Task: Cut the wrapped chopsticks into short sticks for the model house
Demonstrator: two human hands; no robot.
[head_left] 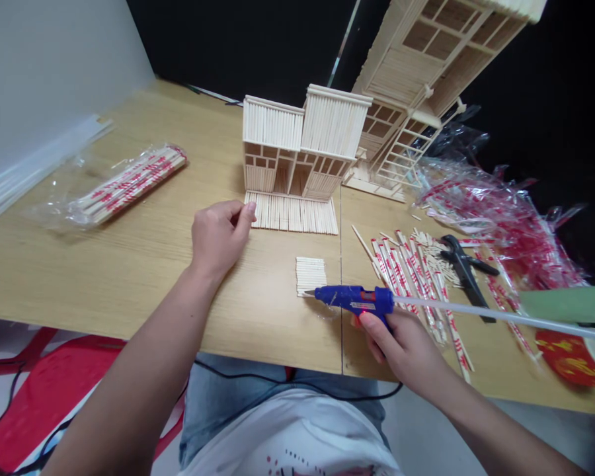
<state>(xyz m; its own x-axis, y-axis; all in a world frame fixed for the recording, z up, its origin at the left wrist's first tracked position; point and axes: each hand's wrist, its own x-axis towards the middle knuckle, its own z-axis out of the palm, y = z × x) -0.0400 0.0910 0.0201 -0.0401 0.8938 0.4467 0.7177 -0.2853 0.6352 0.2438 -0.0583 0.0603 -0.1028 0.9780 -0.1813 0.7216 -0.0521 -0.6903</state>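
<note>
My right hand (401, 344) is wrapped round the grip of a blue hot glue gun (352, 299), with a long glue stick (476, 312) trailing from its back. The gun's nozzle reaches the lower edge of a small panel of short wooden sticks (311, 274) lying flat on the table. My left hand (221, 238) is closed, thumb against curled fingers, beside the left end of the stick deck (295, 215) of a small wooden house model (302, 152). Whatever its fingers might hold is hidden.
A taller stick house (401, 86) with a ladder stands behind. To the right lie wrapped chopsticks (411, 271), cut stick pieces (434, 254), a black cutter (463, 271) and crumpled wrappers (510, 211). A chopstick pack (133, 182) lies left. The gun's cable (277, 380) crosses my lap.
</note>
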